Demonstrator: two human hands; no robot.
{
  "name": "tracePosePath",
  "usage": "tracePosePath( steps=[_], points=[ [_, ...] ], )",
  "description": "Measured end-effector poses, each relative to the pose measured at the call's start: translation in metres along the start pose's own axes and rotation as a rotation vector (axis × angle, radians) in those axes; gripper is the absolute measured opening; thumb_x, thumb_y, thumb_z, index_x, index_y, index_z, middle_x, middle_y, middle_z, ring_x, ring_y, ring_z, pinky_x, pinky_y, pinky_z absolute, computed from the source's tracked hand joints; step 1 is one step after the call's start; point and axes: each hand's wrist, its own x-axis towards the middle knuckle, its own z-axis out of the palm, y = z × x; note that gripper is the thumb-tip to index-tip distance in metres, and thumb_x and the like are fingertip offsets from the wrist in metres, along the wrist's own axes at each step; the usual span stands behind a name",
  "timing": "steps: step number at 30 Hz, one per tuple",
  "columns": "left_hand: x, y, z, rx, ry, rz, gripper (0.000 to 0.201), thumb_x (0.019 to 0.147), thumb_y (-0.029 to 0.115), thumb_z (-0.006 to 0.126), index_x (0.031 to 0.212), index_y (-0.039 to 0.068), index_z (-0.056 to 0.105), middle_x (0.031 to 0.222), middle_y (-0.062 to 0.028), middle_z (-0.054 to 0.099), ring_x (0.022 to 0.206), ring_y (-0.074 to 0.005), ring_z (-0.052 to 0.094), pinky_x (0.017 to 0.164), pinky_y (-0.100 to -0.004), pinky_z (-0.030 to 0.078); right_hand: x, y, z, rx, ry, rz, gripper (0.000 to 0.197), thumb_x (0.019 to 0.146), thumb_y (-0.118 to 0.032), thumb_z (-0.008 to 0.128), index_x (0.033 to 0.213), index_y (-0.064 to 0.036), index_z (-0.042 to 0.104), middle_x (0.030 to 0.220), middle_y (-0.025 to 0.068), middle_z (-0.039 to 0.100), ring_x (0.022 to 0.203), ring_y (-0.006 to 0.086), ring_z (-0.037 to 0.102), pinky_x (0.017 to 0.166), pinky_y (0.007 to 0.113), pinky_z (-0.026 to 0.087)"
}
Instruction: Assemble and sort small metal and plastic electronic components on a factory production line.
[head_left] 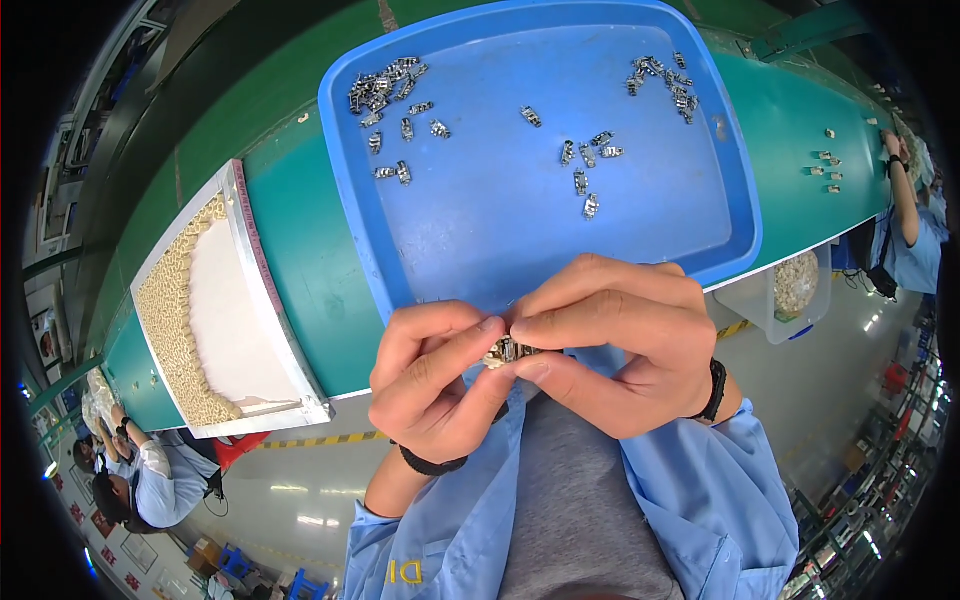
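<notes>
A small metal part with a pale cream piece (508,351) is pinched between my two hands, just in front of the tray's near edge. My left hand (432,385) grips its left side between thumb and fingertips. From the right, my right hand (625,340) closes thumb and forefinger on the same part. The fingertips hide much of it, so its exact kind is unclear. Beyond my hands lies a blue plastic tray (460,230). Small silvery metal parts (378,88) are heaped in its far left corner, with more metal parts (660,78) at the far right and several scattered between.
A white-framed shallow box (240,300) with rows of small beige pieces (170,300) stands left of the tray on the green table (300,260). Several small parts (826,160) lie at right. A clear bin (795,290) stands below the table edge. Co-workers (165,480) sit at both sides.
</notes>
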Motion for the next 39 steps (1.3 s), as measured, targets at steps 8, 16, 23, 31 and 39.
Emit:
tracePosePath(
  steps=[8,16,23,31,39],
  points=[
    [-0.001,-0.0003,-0.0012,-0.087,-0.009,-0.003,0.038,0.074,-0.008,0.081,0.111,-0.006,0.075,0.109,-0.0195,0.065,0.081,-0.0196,0.068,0.064,-0.0276,0.056,-0.0034,-0.0033,0.0012,-0.047,0.012,-0.057,0.021,0.079,0.002,0.081,0.099,0.0055,0.074,0.092,0.0187,0.075,0.069,0.0204,0.074,0.057,0.027,0.06],
    [0.0034,0.005,-0.0008,0.078,-0.029,0.053,0.036,0.073,-0.007,0.082,0.108,-0.005,0.076,0.105,-0.0182,0.067,0.079,-0.0197,0.068,0.063,-0.0274,0.056,-0.0038,-0.0095,-0.0034,-0.078,-0.004,-0.019,0.024,0.078,0.002,0.083,0.1,0.0055,0.074,0.09,0.0185,0.075,0.068,0.0208,0.074,0.056,0.027,0.059],
    [0.0015,0.0015,0.001,0.028,-0.006,0.036,0.037,0.071,-0.005,0.083,0.107,-0.004,0.076,0.102,-0.0167,0.068,0.078,-0.0199,0.068,0.061,-0.0272,0.054,-0.0042,-0.0078,0.0028,-0.001,0.08,0.034,0.015,0.078,0.001,0.079,0.091,-0.0016,0.074,0.084,0.0108,0.073,0.063,0.0202,0.07,0.05,0.027,0.053],
    [-0.0011,0.0013,0.0018,0.055,0.0,0.067,0.036,0.071,-0.003,0.083,0.106,-0.003,0.077,0.102,-0.0166,0.07,0.081,-0.0212,0.068,0.062,-0.0279,0.055,-0.0035,-0.0058,-0.002,-0.033,-0.003,-0.018,0.023,0.077,0.003,0.082,0.098,0.0055,0.074,0.088,0.0181,0.075,0.067,0.0198,0.074,0.055,0.026,0.057],
    [-0.0018,0.0024,0.0021,0.064,-0.008,0.083,0.036,0.071,-0.003,0.084,0.106,-0.003,0.077,0.101,-0.0164,0.07,0.081,-0.0213,0.068,0.062,-0.0276,0.054,-0.0046,-0.0094,-0.0045,-0.016,-0.03,0.006,0.022,0.076,0.003,0.083,0.096,0.0055,0.074,0.088,0.0173,0.075,0.064,0.019,0.073,0.053,0.026,0.057]
  ],
)
